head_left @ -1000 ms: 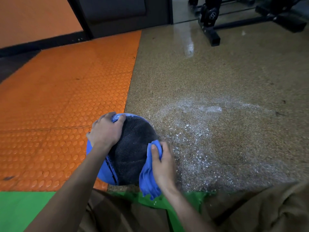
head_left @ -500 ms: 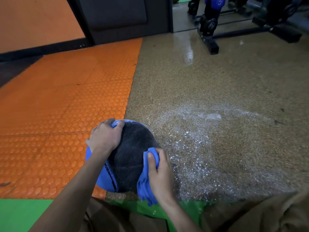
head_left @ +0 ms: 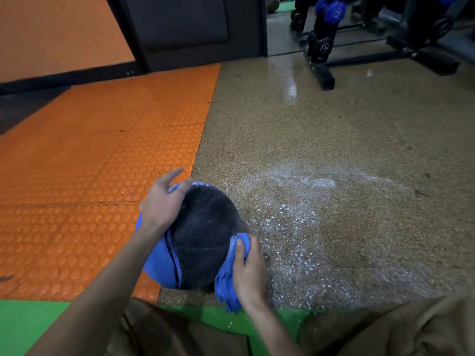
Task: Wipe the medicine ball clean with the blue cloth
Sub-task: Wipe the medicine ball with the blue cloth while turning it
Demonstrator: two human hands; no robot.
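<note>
The medicine ball (head_left: pixel 198 237), black with blue panels, sits on the floor at the seam between orange mat and speckled flooring, right in front of my knees. My left hand (head_left: pixel 162 201) rests on the ball's upper left side with fingers spread and straight. My right hand (head_left: pixel 248 268) grips the bunched blue cloth (head_left: pixel 228 281) and presses it against the ball's lower right side. The cloth hangs down below my palm. The ball's underside is hidden.
A wet, shiny patch (head_left: pixel 303 227) spreads over the speckled floor right of the ball. A black dumbbell rack (head_left: pixel 321 55) stands at the far back right. The orange studded mat (head_left: pixel 90 176) lies left, a green mat (head_left: pixel 25 322) runs under my knees.
My left hand's fingers have lifted and spread from a curled hold on the ball's top. My right hand with the cloth has slid a little lower along the ball's right side.
</note>
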